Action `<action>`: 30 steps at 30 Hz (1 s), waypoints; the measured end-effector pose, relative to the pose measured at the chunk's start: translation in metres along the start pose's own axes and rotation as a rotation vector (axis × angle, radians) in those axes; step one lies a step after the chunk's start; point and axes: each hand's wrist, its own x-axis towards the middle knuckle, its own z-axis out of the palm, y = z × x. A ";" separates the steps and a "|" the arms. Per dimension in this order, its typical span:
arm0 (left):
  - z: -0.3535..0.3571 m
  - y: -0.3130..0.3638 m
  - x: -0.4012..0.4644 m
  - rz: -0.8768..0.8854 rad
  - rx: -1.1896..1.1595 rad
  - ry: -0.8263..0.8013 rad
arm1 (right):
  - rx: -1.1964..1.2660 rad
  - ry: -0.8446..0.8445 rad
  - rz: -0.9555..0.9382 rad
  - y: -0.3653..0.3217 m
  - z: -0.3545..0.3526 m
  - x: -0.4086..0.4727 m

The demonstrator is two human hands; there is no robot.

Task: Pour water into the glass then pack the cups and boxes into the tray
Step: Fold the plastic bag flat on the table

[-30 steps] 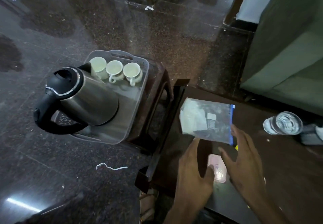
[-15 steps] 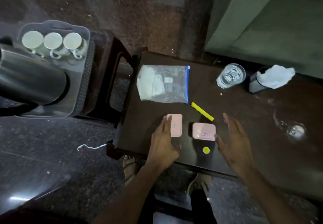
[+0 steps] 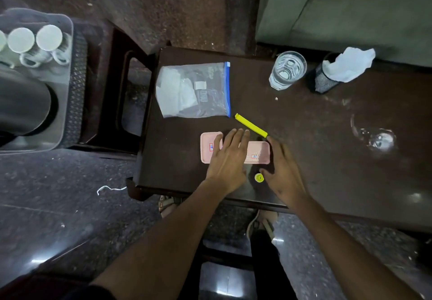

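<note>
While the left hand (image 3: 230, 153) lies flat with straight fingers over two pink boxes (image 3: 258, 152) set side by side on the counter (image 3: 327, 136), the right hand (image 3: 284, 171) spreads beside them. Cups (image 3: 49, 37) stand in the tray (image 3: 67, 65); the glass (image 3: 287, 69) holds water.

— What have you got on your arms?

— Nothing from the wrists up to near the elbows: my left hand (image 3: 228, 157) and right hand (image 3: 284, 171) are bare, with no ring, watch or glove that I can see. Low at the left edge there is a dark sleeve (image 3: 70, 288), bunched up.

— And your feet?

— Sandals (image 3: 261, 223), light-coloured, with straps across the top. Below the right one I can see a dark trouser leg (image 3: 264, 253).
</note>
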 end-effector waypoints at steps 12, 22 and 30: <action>0.008 0.002 0.007 0.002 -0.013 0.001 | 0.028 0.018 -0.004 0.004 0.011 0.006; 0.018 0.008 -0.003 -0.117 -0.029 0.089 | 0.123 0.060 0.078 -0.003 0.013 0.003; 0.022 0.021 -0.011 -0.205 0.059 0.083 | 0.118 0.022 0.086 -0.006 0.023 -0.001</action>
